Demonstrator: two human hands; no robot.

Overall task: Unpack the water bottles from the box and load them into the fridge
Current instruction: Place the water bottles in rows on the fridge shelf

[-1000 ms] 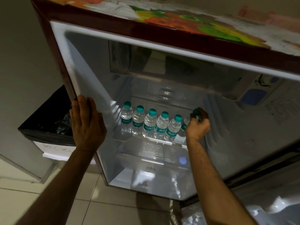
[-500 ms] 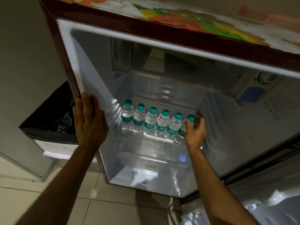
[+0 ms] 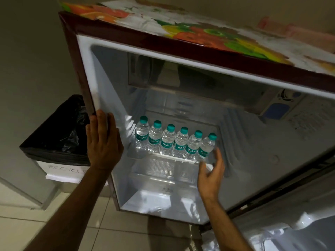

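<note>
Six Bisleri water bottles [image 3: 175,141] stand upright in a tight row on the fridge shelf [image 3: 164,156] at the centre of the frame, caps up and labels facing out, packed side by side, probably so the row uses the shelf's width. The rightmost bottle [image 3: 206,146] sits at the end of the row near the inner right wall. The right hand [image 3: 211,172], lower right of centre, is released: its fingers are spread and relaxed just beside that bottle, gripping nothing. The left hand [image 3: 103,142], left of centre, lies flat with straight fingers against the front edge of the fridge [image 3: 87,69], likely to steady the body while leaning in. A recycling bin [image 3: 54,142] with a black liner stands at the left. The box is not in view.
</note>
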